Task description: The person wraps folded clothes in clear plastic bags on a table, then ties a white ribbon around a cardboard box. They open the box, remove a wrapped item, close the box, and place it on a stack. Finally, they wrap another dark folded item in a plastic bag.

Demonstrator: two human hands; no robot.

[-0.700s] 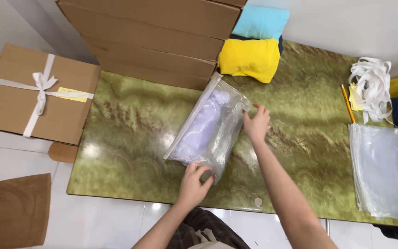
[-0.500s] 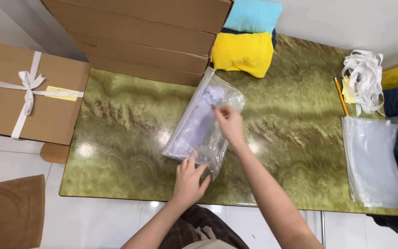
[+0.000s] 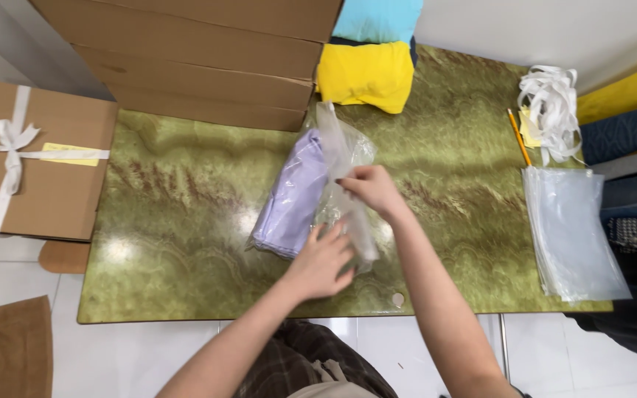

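A folded lilac garment (image 3: 291,197) lies in a clear plastic bag (image 3: 342,155) on the green marbled table (image 3: 186,191). My right hand (image 3: 371,190) pinches the loose side of the bag and has it lifted and folded over toward the garment. My left hand (image 3: 321,260) lies flat with spread fingers on the near end of the bag, pressing it to the table.
Long flat cardboard boxes (image 3: 200,59) are stacked at the back left. A folded yellow garment (image 3: 366,76) and a blue one (image 3: 377,18) lie behind the bag. A pile of clear bags (image 3: 573,232), white ribbon (image 3: 552,103) and a pencil (image 3: 518,137) sit right. A ribbon-tied box (image 3: 35,169) stands left.
My right hand moved from the bag's right edge toward its middle, pulling the loose plastic up and over. The left hand slid further onto the bag's near end.
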